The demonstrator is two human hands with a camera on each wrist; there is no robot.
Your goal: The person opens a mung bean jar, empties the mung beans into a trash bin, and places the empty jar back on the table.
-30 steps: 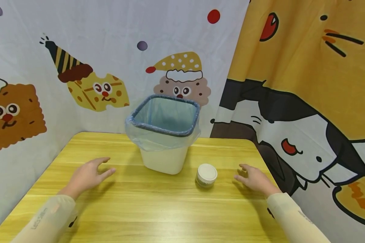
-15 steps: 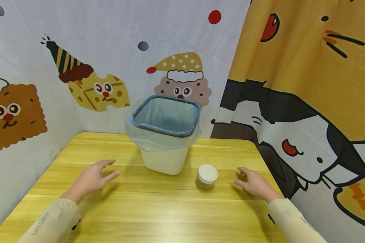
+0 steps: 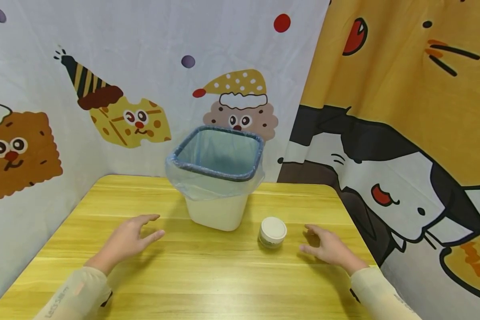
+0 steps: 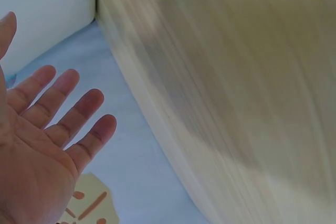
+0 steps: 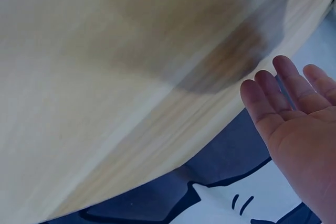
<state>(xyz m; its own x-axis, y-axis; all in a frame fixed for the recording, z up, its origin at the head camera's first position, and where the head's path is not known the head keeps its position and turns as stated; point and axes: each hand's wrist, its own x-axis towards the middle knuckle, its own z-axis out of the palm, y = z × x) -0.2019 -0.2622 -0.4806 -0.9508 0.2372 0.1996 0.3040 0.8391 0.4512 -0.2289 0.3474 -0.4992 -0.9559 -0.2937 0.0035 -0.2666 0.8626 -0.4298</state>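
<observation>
A white trash bin (image 3: 218, 213) stands toward the back of the table, its rim wrapped by a translucent blue trash bag (image 3: 208, 189) folded over the outside. Just right of it sits a small round jar (image 3: 273, 232) with a white lid. My left hand (image 3: 126, 240) hovers over the table left of the bin, fingers relaxed and holding nothing; its spread palm (image 4: 39, 150) shows in the left wrist view. To the right of the jar, my right hand (image 3: 330, 246) is held with loose fingers, apart from the jar. In the right wrist view its palm (image 5: 304, 140) holds nothing.
The yellow wood-grain table (image 3: 208, 284) has rounded far corners. Behind it hangs a white cartoon-print cloth (image 3: 144, 40), and a yellow curtain (image 3: 384, 80) with cat drawings runs along the right side.
My left hand has moved right and slightly nearer to me. My right hand has shifted left toward the jar and a little nearer to me. The bin and jar stay put.
</observation>
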